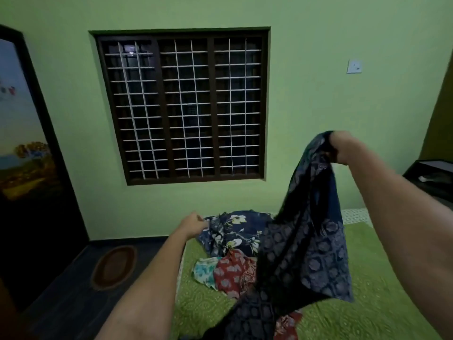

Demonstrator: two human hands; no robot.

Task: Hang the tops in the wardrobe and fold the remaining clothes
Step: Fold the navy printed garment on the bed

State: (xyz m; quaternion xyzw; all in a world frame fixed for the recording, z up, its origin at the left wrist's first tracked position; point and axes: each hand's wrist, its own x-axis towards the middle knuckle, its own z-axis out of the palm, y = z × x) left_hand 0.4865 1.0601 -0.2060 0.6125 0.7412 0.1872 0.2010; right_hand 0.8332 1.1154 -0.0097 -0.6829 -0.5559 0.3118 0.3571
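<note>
My right hand is raised at the right and grips the top edge of a dark navy printed garment, which hangs down to the bed. My left hand reaches forward at the bed's far left edge and touches or pinches a navy floral garment lying there; the exact hold is blurred. A red printed garment and a pale teal one lie in a heap just in front of the floral one.
The bed has a green patterned cover. A dark wardrobe door with a landscape picture stands at the left. An oval brown mat lies on the dark floor. A barred window is ahead; a dark table is at the right.
</note>
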